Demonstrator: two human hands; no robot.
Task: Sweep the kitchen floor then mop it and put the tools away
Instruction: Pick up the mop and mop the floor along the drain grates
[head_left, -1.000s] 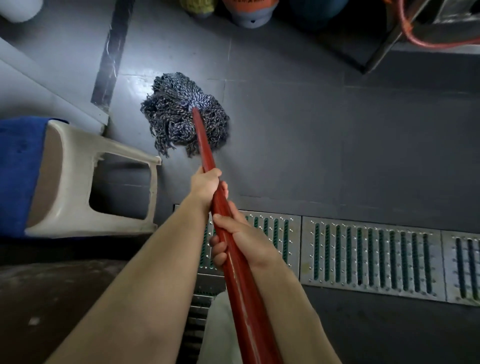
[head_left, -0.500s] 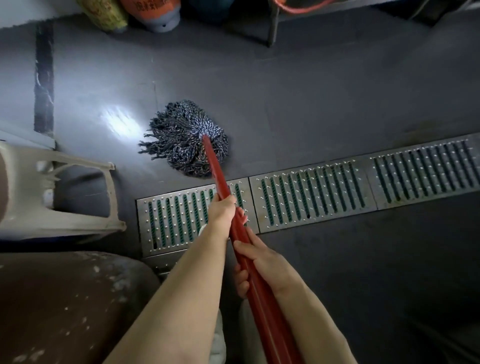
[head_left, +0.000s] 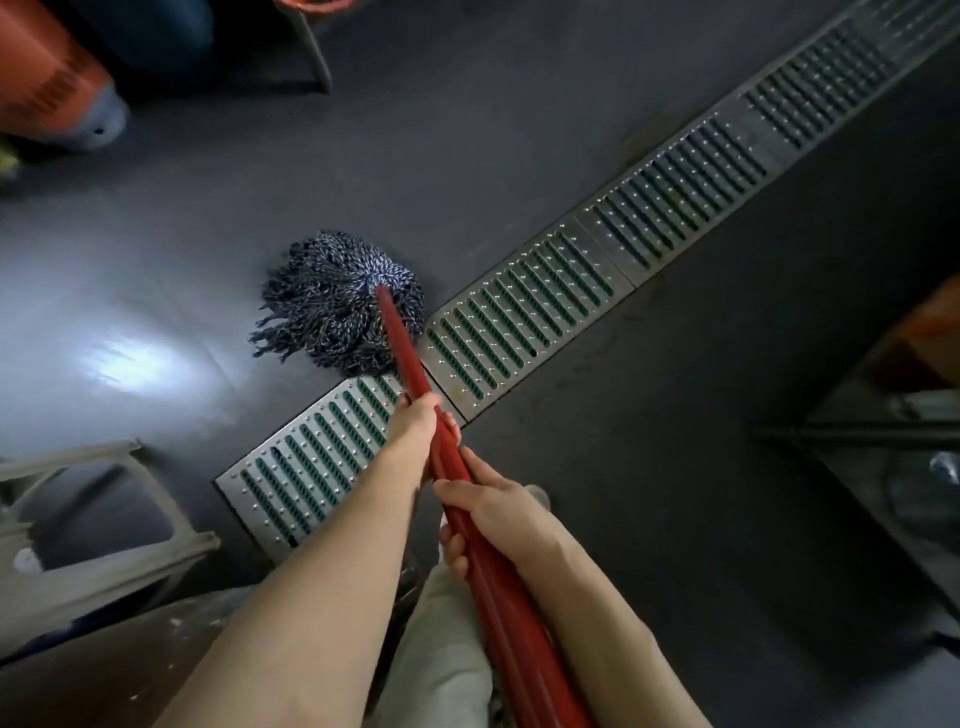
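Fingers of both hands are curled around a red mop handle (head_left: 415, 374), seen from above by someone standing over a dark grey kitchen floor (head_left: 519, 130). The left hand (head_left: 415, 426) grips the handle lower down, nearer the mop end; the right hand (head_left: 493, 514) grips it just behind, closer to the body, with fingertips wrapping underneath.

At the far end of the handle, the blue-and-white string mop head (head_left: 332, 306) lies spread flat on the floor, its near edge just beside a long metal drain grate (head_left: 519, 322) that runs diagonally across the view. A wet sheen reflects light to the left of the mop head. A pale plastic stool (head_left: 93, 561) stands at the lower left, and an orange container (head_left: 47, 83) sits at the upper left.

This looks like the mopping step, with putting the tools away not yet done. The next stroke probably calls for a firm two-handed pull or push, steering the strands across the floor without snagging them in the grate's slots or knocking the stool.
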